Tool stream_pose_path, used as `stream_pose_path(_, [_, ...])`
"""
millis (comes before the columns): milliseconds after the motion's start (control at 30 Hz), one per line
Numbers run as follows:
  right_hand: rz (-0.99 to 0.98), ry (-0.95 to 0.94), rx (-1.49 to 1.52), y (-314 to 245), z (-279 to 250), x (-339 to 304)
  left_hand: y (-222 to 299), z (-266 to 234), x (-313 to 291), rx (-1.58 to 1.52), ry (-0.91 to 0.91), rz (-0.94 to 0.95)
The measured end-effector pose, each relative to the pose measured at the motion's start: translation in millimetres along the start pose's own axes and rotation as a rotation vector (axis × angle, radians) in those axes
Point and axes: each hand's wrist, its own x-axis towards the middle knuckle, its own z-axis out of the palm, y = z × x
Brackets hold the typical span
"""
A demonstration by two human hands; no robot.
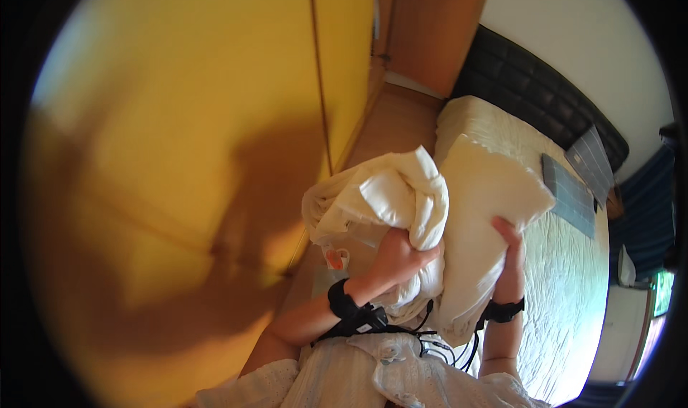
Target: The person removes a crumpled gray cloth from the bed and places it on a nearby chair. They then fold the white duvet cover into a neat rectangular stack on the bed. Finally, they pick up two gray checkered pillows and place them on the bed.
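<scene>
My left hand (pixel 400 257) is closed round a bunched piece of white cloth (pixel 365 200), which folds over above the fist and hangs down beside it. Its exact kind does not show. Just right of it, a plump white pillow (pixel 476 214) stands tilted against the bed's edge, in front of my body. My right hand (pixel 509 237) grips the pillow's right side, with part of the fingers lying over its surface and the rest hidden. The cloth and the pillow touch along their lower parts, and I cannot tell whether they are joined.
A bed (pixel 566 300) with a pale quilted cover stretches along the right, with a dark padded headboard (pixel 537 85). Grey checked pillows (pixel 570 193) lie near it. A yellow cabinet front (pixel 179 121) stands close on the left. An orange-and-white item (pixel 335 258) is low beside the cloth.
</scene>
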Motion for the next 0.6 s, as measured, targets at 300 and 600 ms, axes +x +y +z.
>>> stream_pose_path(300, [-0.345,0.339,0.236,-19,-91,-73,-51,-66,48,-0.135,0.106,-0.229])
stream_pose_path(600, [-0.71,0.737,0.282,-100,-322,-307,-66,-32,82,-0.739,-0.042,-0.539])
